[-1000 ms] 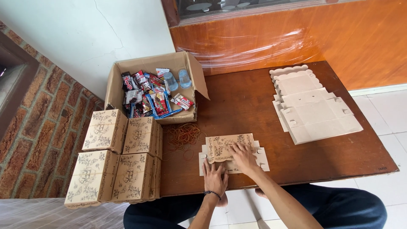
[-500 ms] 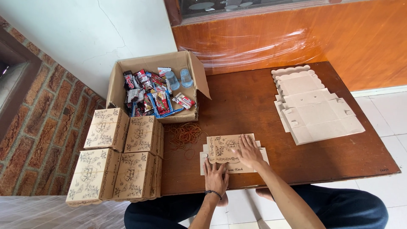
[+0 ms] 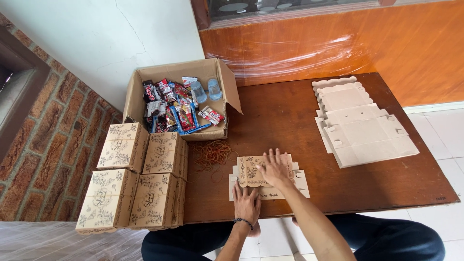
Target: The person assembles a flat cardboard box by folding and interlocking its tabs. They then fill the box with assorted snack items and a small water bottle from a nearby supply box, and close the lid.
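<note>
A: Head view: where's the flat box (image 3: 267, 179)?
B: On the table (image 3: 290, 121), near its front edge. Both hands lie open on it, gripping nothing: left hand (image 3: 246, 203) on the near flap, right hand (image 3: 275, 169) spread on the folded part.
A: Around it?
B: Rubber bands (image 3: 211, 154) to the left, blank stack (image 3: 360, 123) to the right, snack carton (image 3: 181, 101) behind, four folded boxes (image 3: 135, 181) far left.

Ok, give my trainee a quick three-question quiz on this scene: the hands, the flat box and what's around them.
1. True or false: both hands press on the flat printed box blank.
2. How many folded printed boxes are stacked left of the table?
3. What lies between the open carton of snacks and the blank? A) scissors B) rubber bands C) tape

Key:
1. True: left hand on the near edge, right hand on top.
2. Four.
3. B, the rubber bands.
</note>
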